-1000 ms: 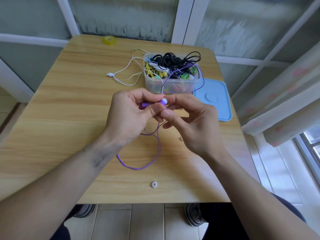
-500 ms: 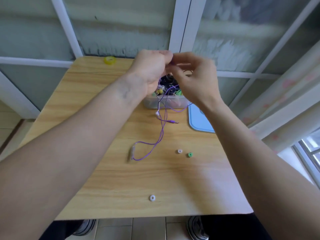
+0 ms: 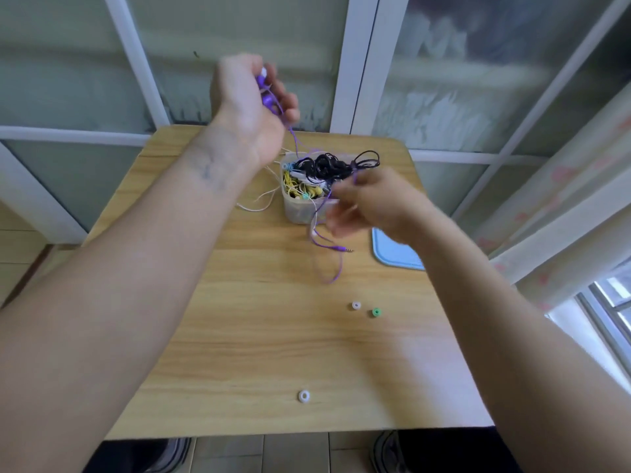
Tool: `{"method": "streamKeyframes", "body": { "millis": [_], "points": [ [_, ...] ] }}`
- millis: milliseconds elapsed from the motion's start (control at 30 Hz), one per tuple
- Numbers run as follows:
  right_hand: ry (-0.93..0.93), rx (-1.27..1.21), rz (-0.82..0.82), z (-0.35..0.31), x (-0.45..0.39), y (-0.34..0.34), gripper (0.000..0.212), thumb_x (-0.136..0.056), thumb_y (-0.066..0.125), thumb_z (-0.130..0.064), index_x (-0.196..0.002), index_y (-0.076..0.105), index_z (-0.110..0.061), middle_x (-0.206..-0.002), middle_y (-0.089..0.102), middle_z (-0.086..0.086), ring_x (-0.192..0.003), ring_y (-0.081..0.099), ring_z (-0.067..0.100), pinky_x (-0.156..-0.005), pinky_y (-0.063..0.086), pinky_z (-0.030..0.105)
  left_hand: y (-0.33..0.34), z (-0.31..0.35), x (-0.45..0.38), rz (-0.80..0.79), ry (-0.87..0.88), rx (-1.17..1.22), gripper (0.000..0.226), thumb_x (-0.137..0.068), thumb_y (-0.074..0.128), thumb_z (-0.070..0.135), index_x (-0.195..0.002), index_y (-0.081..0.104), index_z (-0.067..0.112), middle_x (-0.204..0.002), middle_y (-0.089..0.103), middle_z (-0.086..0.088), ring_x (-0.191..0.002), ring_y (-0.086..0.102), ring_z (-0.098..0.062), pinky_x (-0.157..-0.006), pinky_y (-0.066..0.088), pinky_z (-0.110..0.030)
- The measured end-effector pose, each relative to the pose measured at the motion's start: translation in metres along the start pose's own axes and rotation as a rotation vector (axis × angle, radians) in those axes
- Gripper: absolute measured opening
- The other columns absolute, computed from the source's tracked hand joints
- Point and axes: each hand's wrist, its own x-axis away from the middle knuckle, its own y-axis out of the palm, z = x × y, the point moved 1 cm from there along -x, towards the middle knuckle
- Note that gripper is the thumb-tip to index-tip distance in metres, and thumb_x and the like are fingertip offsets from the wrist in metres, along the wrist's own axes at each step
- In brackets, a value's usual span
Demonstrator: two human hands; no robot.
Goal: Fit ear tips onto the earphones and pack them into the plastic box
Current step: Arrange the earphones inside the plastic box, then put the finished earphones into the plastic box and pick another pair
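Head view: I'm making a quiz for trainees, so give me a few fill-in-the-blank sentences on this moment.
1. The left hand holds up the ____ earphones.
2. The blue lid lies to the ____ of the plastic box.
3. Loose on the table lie two white ear tips and one ____ ear tip.

Missing words: purple; right; green

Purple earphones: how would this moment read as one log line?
left hand grips purple earphones, raised | right hand at cable, blurred | plastic box open | three ear tips loose
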Motion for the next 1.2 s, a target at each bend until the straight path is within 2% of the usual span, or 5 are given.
{"method": "streamKeyframes", "body": {
  "millis": [267,600,733,967,1200],
  "points": [
    [-0.390,-0.485,0.131,-0.086,-0.021,-0.032,0.011,-0.101,0.051,-0.005,-0.090,0.048,-0.003,-0.084,0.061,0.014,-0.073,0.071,0.026,-0.070,0.061,0.034,0.000,-0.040,-0.010,-0.089,0.098,-0.379,0.021,-0.103,0.031,-0.002,-0.088,0.042,0.008,-0.082,0.048,-0.012,-0.069,0.059,-0.023,-0.073,0.059,-0.034],
    [-0.432,0.714,0.322,-0.044,-0.070,-0.031,0.032,-0.087,0.053,0.002,-0.111,0.071,-0.012,-0.093,0.074,0.012,-0.087,0.071,0.027,-0.077,0.056,0.033,-0.020,-0.086,-0.027,-0.311,0.583,-1.385,0.027,-0.088,0.052,-0.004,-0.109,0.063,0.007,-0.114,0.058,-0.013,-0.105,0.055,-0.024,-0.083,0.033,-0.016],
    [-0.532,1.095,0.277,-0.005,-0.067,-0.025,0.045,-0.087,0.054,0.000,-0.122,0.069,-0.024,-0.100,0.065,0.011,-0.091,0.062,0.033,-0.066,0.040,0.031,-0.030,-0.090,-0.030,-0.233,0.641,-1.587,0.033,-0.081,0.068,0.016,-0.113,0.062,0.015,-0.117,0.057,-0.010,-0.116,0.046,-0.032,-0.095,0.034,-0.036],
    [-0.468,1.087,0.099,0.005,-0.050,-0.025,0.059,-0.076,0.039,-0.037,-0.129,0.062,-0.024,-0.116,0.064,0.004,-0.113,0.046,0.032,-0.098,0.037,0.045,-0.033,-0.076,-0.025,-0.222,0.644,-1.562,0.032,-0.079,0.066,0.035,-0.108,0.064,0.023,-0.112,0.054,-0.003,-0.116,0.041,-0.028,-0.092,0.032,-0.037],
    [-0.340,1.155,0.136,0.024,-0.037,-0.049,0.119,-0.056,0.084,-0.063,-0.153,0.024,-0.028,-0.147,0.034,0.005,-0.135,0.031,0.033,-0.105,0.033,0.052,-0.039,-0.082,-0.005,-0.479,0.778,-1.894,0.083,-0.058,0.070,0.069,-0.126,0.052,0.025,-0.123,0.047,-0.001,-0.117,0.037,-0.025,-0.093,0.030,-0.039]
  ]
}}
